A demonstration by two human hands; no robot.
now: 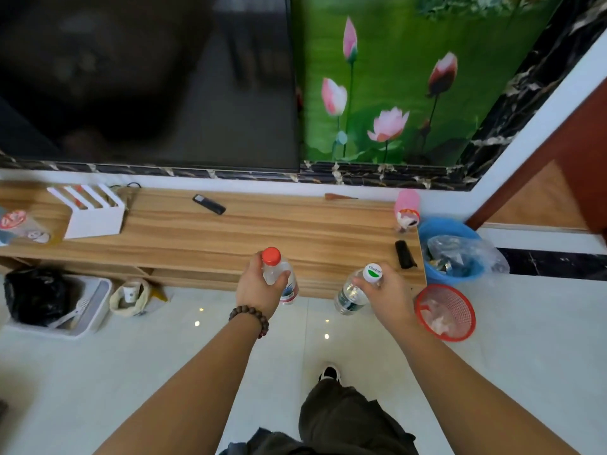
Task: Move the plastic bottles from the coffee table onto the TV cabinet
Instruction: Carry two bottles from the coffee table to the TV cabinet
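The left hand (259, 284) is clamped on a clear plastic bottle with a red cap (279, 274), and the right hand (387, 290) on a clear plastic bottle with a white cap (354, 290). Both bottles hang at the front edge of the long wooden TV cabinet (230, 231). Set down too near that edge, either could tip to the floor.

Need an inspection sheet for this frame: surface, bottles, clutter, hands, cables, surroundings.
Surface: wooden TV cabinet, middle of top bare.
Job's things: red-capped bottle and white-capped bottle, both held upright at the cabinet's front edge, not yet set down.
Clutter: white rack, black remote, pink toy, small black object on the top.
Hands: left hand grips red-capped bottle; right hand grips white-capped bottle.
Cables: dark cord behind the rack.
Surroundings: TV, lotus mural, blue bin, red basket, tiled floor.
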